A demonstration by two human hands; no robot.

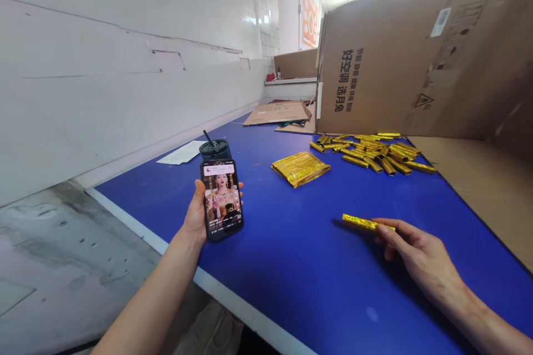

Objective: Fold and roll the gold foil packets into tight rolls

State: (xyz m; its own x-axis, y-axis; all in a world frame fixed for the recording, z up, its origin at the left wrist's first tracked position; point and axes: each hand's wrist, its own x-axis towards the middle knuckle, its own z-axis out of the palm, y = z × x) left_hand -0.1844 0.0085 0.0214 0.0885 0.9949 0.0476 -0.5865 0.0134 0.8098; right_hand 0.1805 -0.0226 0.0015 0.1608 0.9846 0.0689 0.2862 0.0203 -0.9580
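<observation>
"What is the right hand (416, 255) doing?"

"Gripping a gold foil roll (361, 223) at one end between its fingers, over the near right of the blue table (291, 288)."

"What lies farther off?"

"A heap of gold foil rolls (370, 152) at the far right, a flat gold foil stack (300, 168) just left of it, a cardboard box (387, 61) behind."

"And the left hand (195, 213)?"

"Closed around a smartphone (222, 199), near a black tumbler (215, 150) with a straw"
</observation>
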